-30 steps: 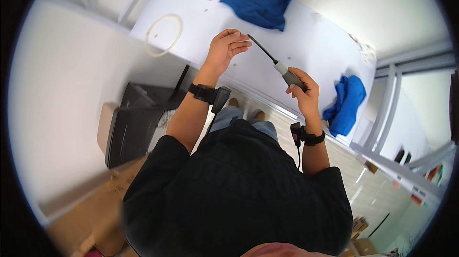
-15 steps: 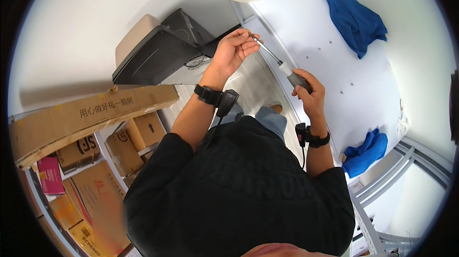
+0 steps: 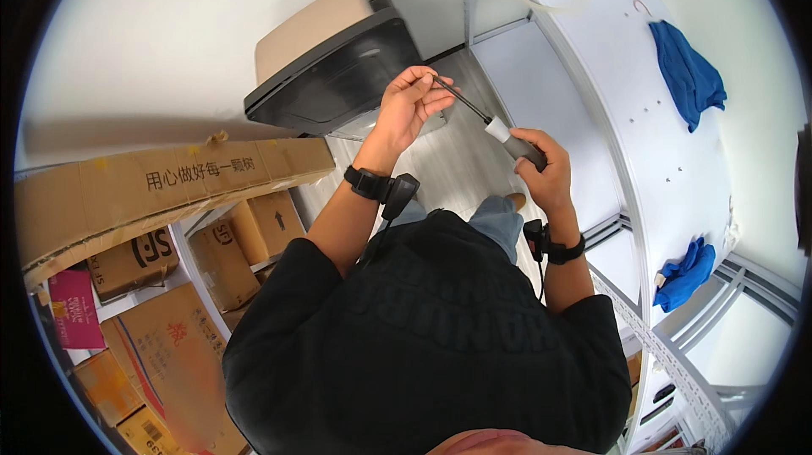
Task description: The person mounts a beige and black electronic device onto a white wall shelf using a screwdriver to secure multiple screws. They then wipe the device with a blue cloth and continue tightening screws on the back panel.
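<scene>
Holding screwdriver (image 3: 498, 129) upper right of frame centre, closed firmly around handle with right hand (image 3: 548, 166). Cannot tell whether pinching tip with left hand (image 3: 412, 106). Best to steady shaft, never pushing toward fingers.

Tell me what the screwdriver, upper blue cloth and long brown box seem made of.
Screwdriver: shaft probably metal, dark, thin and straight; handle likely plastic or rubber, matte grey.
Upper blue cloth: fabric, matte, softly creased.
Long brown box: apparently cardboard, dull, with folded panels.
</scene>
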`<move>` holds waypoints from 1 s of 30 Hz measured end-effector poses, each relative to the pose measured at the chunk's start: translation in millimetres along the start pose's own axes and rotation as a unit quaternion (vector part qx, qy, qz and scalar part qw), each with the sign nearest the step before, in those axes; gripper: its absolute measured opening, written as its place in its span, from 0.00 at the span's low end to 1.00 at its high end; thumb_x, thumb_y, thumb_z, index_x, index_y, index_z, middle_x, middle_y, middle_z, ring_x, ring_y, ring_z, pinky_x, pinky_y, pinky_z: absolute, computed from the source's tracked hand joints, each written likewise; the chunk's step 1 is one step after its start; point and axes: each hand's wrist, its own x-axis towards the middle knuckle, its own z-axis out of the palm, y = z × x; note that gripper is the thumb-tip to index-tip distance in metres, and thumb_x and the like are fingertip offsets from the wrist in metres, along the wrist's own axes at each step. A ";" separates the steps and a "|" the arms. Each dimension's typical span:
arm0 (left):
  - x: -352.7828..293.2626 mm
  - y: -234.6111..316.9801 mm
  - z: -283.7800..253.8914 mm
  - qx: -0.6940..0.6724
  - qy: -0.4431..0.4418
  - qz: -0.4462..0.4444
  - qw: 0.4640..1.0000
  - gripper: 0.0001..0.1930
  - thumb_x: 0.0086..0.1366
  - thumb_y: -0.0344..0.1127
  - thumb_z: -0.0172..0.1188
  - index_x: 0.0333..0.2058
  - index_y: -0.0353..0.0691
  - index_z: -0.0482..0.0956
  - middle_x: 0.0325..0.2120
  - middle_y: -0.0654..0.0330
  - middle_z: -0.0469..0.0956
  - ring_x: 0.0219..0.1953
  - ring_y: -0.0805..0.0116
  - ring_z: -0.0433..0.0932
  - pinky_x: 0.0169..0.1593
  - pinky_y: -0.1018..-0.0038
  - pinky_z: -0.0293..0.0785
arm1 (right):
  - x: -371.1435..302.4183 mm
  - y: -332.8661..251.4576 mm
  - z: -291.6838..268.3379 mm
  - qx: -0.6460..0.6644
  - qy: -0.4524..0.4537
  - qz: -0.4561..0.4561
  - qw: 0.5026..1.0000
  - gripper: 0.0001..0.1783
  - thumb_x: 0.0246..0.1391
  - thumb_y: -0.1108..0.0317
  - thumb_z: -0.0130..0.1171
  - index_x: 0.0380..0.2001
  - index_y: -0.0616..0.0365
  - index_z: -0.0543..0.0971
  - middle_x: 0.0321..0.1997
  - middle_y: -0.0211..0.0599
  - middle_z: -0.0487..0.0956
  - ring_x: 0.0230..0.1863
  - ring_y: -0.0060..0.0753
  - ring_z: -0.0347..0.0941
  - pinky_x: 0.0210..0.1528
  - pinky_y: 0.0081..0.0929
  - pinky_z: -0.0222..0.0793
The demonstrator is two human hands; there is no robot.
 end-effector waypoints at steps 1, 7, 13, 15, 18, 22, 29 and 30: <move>-5.5 8.2 -14.8 0.000 0.000 0.004 1.000 0.06 0.70 0.28 0.45 0.37 0.36 0.72 0.38 0.49 0.78 0.39 0.59 0.82 0.43 0.70 0.82 | -1.7 -5.4 18.2 0.021 -0.007 0.042 0.999 0.20 0.42 0.79 0.51 0.42 0.61 0.79 0.33 0.34 0.78 0.24 0.21 0.72 0.30 0.19 0.67; -33.7 60.7 -90.4 -0.015 -0.035 0.011 0.999 0.08 0.72 0.31 0.43 0.38 0.38 0.72 0.36 0.53 0.78 0.37 0.65 0.81 0.40 0.71 0.82 | -4.4 -35.3 120.3 0.166 -0.029 0.188 0.968 0.25 0.44 0.76 0.53 0.50 0.59 0.74 0.35 0.39 0.78 0.22 0.22 0.73 0.18 0.14 0.56; -46.7 106.7 -120.6 0.097 -0.022 0.035 0.994 0.09 0.72 0.37 0.46 0.41 0.40 0.73 0.35 0.58 0.79 0.35 0.71 0.80 0.37 0.77 0.78 | -11.8 -44.0 188.7 0.281 -0.013 0.187 0.941 0.22 0.48 0.73 0.53 0.50 0.60 0.74 0.39 0.44 0.80 0.22 0.24 0.73 0.21 0.17 0.60; -56.2 117.2 -126.7 0.169 -0.030 0.055 0.984 0.08 0.70 0.36 0.51 0.42 0.40 0.74 0.35 0.60 0.79 0.34 0.72 0.79 0.36 0.78 0.77 | -15.2 -50.3 203.7 0.301 0.009 0.174 0.938 0.22 0.48 0.72 0.53 0.49 0.60 0.74 0.39 0.44 0.80 0.22 0.24 0.73 0.23 0.18 0.61; -72.7 137.7 -135.2 0.420 -0.024 0.189 0.887 0.10 0.64 0.35 0.59 0.42 0.39 0.75 0.35 0.60 0.79 0.33 0.73 0.79 0.35 0.78 0.75 | -20.9 -50.4 215.0 0.297 0.034 0.159 0.941 0.21 0.49 0.71 0.53 0.50 0.60 0.74 0.39 0.44 0.80 0.22 0.25 0.72 0.25 0.19 0.62; -67.8 166.4 -127.1 0.648 0.026 0.433 0.626 0.21 0.47 0.33 0.71 0.42 0.40 0.77 0.37 0.58 0.78 0.39 0.62 0.76 0.43 0.69 0.72 | -27.5 -48.9 228.5 0.295 0.079 0.151 0.940 0.20 0.50 0.74 0.52 0.49 0.60 0.74 0.39 0.44 0.80 0.22 0.24 0.72 0.25 0.18 0.62; -29.9 164.1 -132.6 0.751 0.035 0.399 0.525 0.25 0.41 0.36 0.73 0.42 0.45 0.79 0.36 0.60 0.75 0.41 0.59 0.73 0.43 0.65 0.68 | -28.6 -51.5 248.5 0.236 0.106 0.159 0.953 0.20 0.51 0.76 0.51 0.50 0.61 0.73 0.37 0.44 0.80 0.22 0.24 0.71 0.25 0.19 0.64; -27.1 162.8 -133.2 0.753 0.035 0.399 0.522 0.24 0.41 0.36 0.73 0.41 0.45 0.80 0.35 0.60 0.75 0.41 0.60 0.72 0.43 0.66 0.67 | -28.3 -52.1 250.0 0.235 0.108 0.159 0.953 0.20 0.51 0.76 0.51 0.50 0.61 0.73 0.37 0.43 0.80 0.22 0.24 0.72 0.25 0.19 0.64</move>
